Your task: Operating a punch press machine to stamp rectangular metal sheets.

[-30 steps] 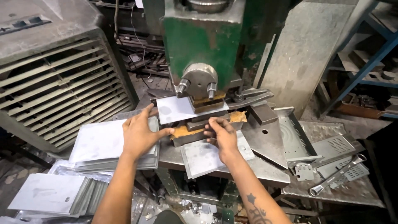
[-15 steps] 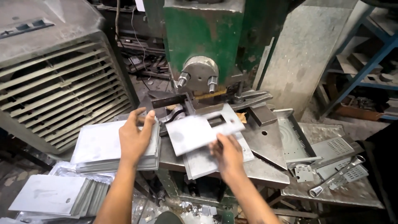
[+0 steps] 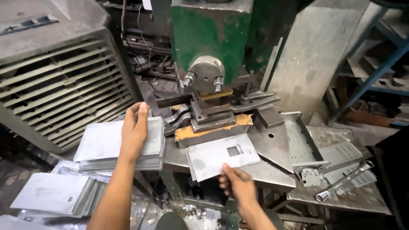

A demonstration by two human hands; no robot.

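Left hand (image 3: 134, 130): palm down, fingers extended forward and together, forearm running up from lower frame edge. Right hand (image 3: 238, 185): lower and nearer body, fingers curled in pinch, thumb on top; fingertips partly hidden, so grip apparently closed.

I see the punched metal sheet (image 3: 221, 157) in front of the green press (image 3: 204, 38), a pale grey rectangle with a small rectangular window cut near its middle. It lies almost flat, skewed, its near edge pinched by my right hand (image 3: 238, 185) below the press die. Left of the press sits the stack of blank sheets (image 3: 102, 145), flat grey plates of like size, neatly piled, with my left hand (image 3: 134, 130) resting palm-down on the top one.
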